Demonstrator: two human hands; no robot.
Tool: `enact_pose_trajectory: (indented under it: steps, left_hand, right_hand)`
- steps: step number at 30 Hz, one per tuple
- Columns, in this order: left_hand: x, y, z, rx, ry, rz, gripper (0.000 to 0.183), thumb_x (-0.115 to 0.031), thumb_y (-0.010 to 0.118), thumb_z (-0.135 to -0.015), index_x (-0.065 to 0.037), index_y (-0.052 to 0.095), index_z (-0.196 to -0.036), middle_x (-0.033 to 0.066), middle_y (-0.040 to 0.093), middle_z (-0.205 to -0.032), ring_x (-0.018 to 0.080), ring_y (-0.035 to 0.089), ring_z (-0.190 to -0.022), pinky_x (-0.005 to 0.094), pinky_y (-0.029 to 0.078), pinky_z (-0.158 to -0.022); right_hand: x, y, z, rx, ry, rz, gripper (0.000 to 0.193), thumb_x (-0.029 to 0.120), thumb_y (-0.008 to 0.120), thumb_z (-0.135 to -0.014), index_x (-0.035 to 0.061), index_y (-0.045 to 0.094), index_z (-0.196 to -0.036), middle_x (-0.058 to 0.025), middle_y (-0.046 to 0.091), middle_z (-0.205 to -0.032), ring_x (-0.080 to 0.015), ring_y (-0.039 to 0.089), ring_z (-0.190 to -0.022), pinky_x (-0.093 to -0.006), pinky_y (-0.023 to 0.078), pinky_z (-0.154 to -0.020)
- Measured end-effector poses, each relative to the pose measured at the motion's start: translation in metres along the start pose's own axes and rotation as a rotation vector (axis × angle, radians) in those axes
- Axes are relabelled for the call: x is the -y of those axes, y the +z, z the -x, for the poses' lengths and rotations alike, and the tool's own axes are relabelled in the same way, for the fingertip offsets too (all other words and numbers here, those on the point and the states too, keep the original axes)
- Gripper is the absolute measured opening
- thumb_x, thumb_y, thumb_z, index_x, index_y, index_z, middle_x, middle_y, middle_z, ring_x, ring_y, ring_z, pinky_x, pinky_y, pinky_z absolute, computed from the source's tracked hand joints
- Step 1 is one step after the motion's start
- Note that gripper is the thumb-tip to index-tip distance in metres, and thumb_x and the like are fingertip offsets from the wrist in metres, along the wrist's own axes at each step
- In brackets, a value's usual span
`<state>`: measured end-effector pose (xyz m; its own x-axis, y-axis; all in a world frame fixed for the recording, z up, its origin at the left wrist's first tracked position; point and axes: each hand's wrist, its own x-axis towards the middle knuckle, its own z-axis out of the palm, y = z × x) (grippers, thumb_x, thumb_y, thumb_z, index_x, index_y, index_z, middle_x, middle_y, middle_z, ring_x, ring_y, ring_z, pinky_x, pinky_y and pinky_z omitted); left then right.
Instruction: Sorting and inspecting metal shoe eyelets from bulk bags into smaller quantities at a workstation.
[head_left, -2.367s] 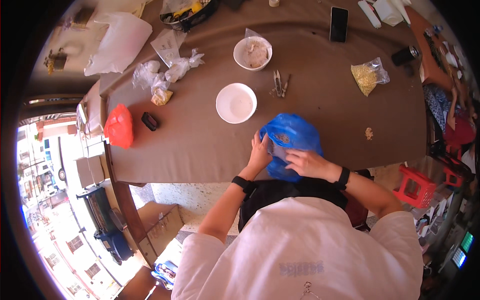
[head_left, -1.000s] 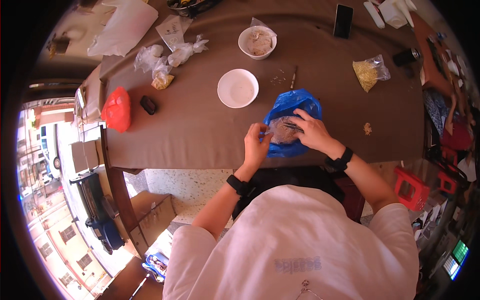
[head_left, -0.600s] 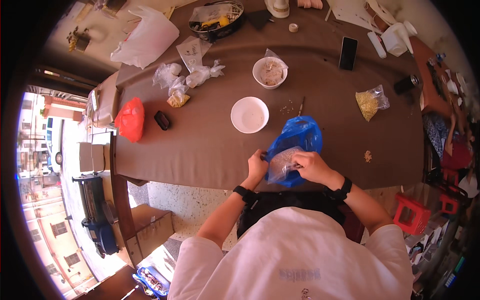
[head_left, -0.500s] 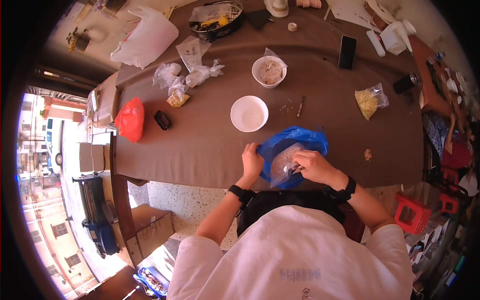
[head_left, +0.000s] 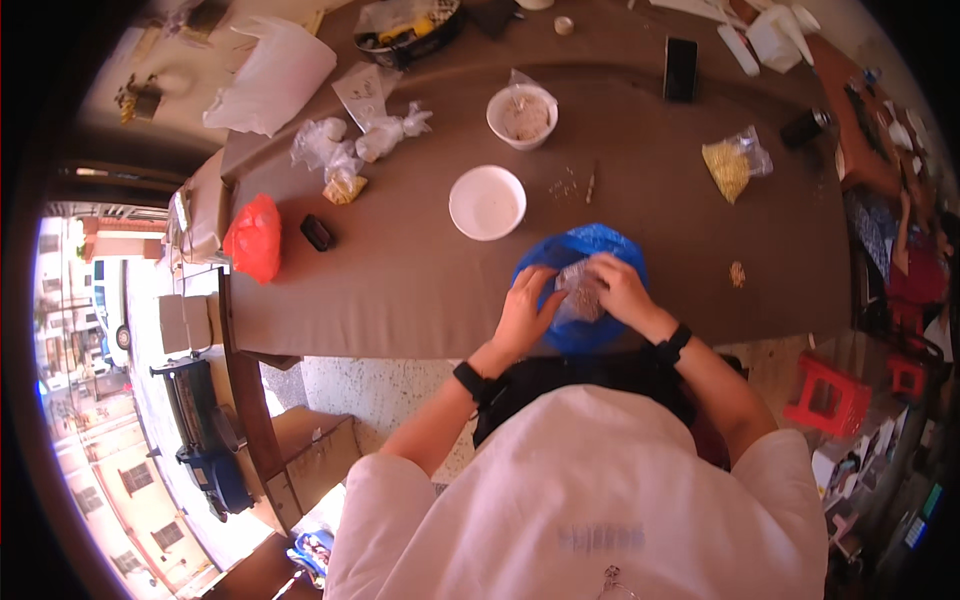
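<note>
Both hands work at a blue plastic bag [head_left: 610,240] lying near the person's edge of the brown-covered surface [head_left: 370,310]. Thumb and fingers of the left hand [head_left: 528,303] stand apart at the bag's left side; whether they pinch the plastic, I cannot tell. Fingers of the right hand [head_left: 622,290] curl over a clear bag [head_left: 578,288] of small pale pieces, which sits inside the blue one; their grip is blurred and cannot be made out. Just beyond stands a white bowl [head_left: 487,203], with a second bowl [head_left: 522,117] behind it holding a clear bag. A slim tool [head_left: 591,185] lies beyond the blue bag. Well to the right are a bag of yellow grains [head_left: 726,170] and a small tan heap [head_left: 738,273].
</note>
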<state>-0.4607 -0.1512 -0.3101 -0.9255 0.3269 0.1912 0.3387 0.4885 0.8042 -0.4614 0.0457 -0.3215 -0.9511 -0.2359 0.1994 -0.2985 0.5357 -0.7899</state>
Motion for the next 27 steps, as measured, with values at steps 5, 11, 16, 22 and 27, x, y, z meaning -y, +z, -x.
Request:
enact_pose_trajectory:
  steps: [5,11,16,22,27]
  left_hand:
    - [0.009,0.021,-0.007,0.278,-0.129,0.04,0.046,-0.017,0.073,-0.063,0.002,0.055,-0.101,0.0195,0.058,-0.098,0.0355,0.055,-0.09,0.038,0.044,-0.079]
    - [0.012,0.02,-0.012,0.252,-0.267,0.02,0.031,-0.007,0.069,-0.065,0.001,0.06,-0.094,0.0176,0.062,-0.076,0.0283,0.062,-0.072,0.0335,0.048,-0.066]
    - [0.005,0.013,-0.017,0.206,-0.161,0.042,0.027,-0.005,0.066,-0.067,0.0,0.062,-0.093,0.0178,0.063,-0.077,0.0267,0.063,-0.071,0.0323,0.048,-0.065]
    - [0.0,-0.008,-0.035,0.317,-0.145,0.116,0.017,-0.001,0.064,-0.068,0.0,0.065,-0.084,0.0155,0.064,-0.078,0.0277,0.063,-0.071,0.0317,0.048,-0.064]
    - [0.013,-0.014,-0.043,0.338,-0.017,-0.139,0.023,-0.003,0.066,-0.063,0.0,0.063,-0.085,0.0149,0.059,-0.082,0.0325,0.057,-0.078,0.0394,0.046,-0.068]
  right_hand:
    - [-0.003,-0.015,0.007,-0.268,0.106,0.055,0.015,0.009,0.06,-0.079,-0.0026,0.057,-0.089,-0.0164,0.058,-0.091,-0.0322,0.058,-0.083,-0.0356,0.046,-0.073]
    - [-0.028,-0.045,0.034,-0.195,0.525,-0.117,0.023,0.02,0.053,-0.086,-0.0028,0.057,-0.091,-0.0118,0.058,-0.075,-0.0226,0.059,-0.07,-0.032,0.045,-0.064]
    - [0.003,-0.034,0.018,-0.107,0.275,-0.111,0.023,0.008,0.066,-0.073,-0.0008,0.059,-0.094,-0.0075,0.055,-0.074,-0.0155,0.054,-0.066,-0.0261,0.043,-0.061]
    - [-0.008,-0.034,0.001,-0.022,0.27,-0.271,0.011,0.005,0.065,-0.074,-0.0042,0.06,-0.077,-0.0081,0.055,-0.071,-0.015,0.054,-0.062,-0.0274,0.042,-0.06]
    - [-0.012,-0.028,-0.002,-0.109,0.243,-0.307,0.015,0.01,0.062,-0.078,-0.0045,0.059,-0.077,-0.0087,0.055,-0.07,-0.0131,0.054,-0.061,-0.0275,0.042,-0.059]
